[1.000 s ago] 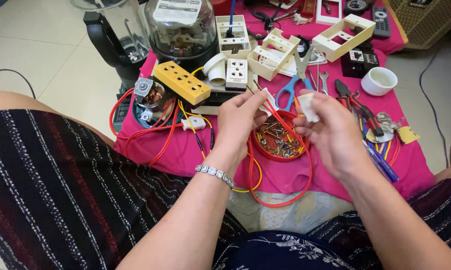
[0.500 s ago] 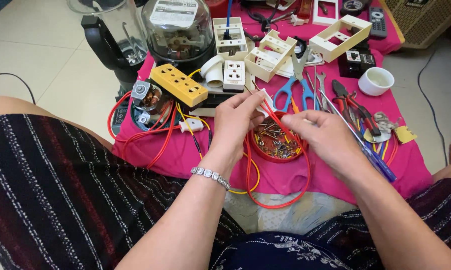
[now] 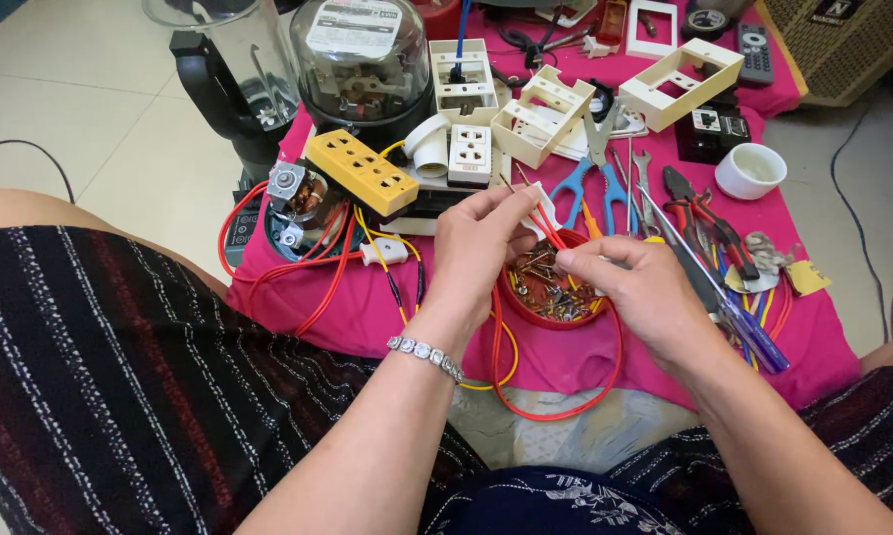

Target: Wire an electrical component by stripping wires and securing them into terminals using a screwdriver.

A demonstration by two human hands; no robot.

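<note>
The pink cloth [image 3: 387,317] lies on the floor and carries all parts beyond and below both hands. Far beyond the left hand stands a glass-domed meter [image 3: 364,59], with a blender jug [image 3: 230,69] to its left. Nearer, up and left of that hand, lies a yellow socket strip [image 3: 360,171]; a white socket [image 3: 469,156] sits just above the hand. Blue-handled scissors [image 3: 590,178] lie beyond the right hand, and pliers [image 3: 704,213] and a white cup [image 3: 750,170] lie up and to its right.

The left hand [image 3: 476,248] comes up from the lower centre, forearm raised, with a bracelet [image 3: 424,355] at the wrist. Its back faces the camera. Thumb and forefinger are pinched together on the red wires [image 3: 543,223], near a small white piece at the fingertips.

The right hand [image 3: 639,287] enters from the lower right, palm down. Its fingers are curled and closed at the lower part of the same red wires, just right of the left hand. The two hands are nearly touching.

Directly beneath both hands sits a red bowl of screws [image 3: 550,287]. A red wire loop [image 3: 555,396] curves around below the bowl, toward the person's lap.
</note>
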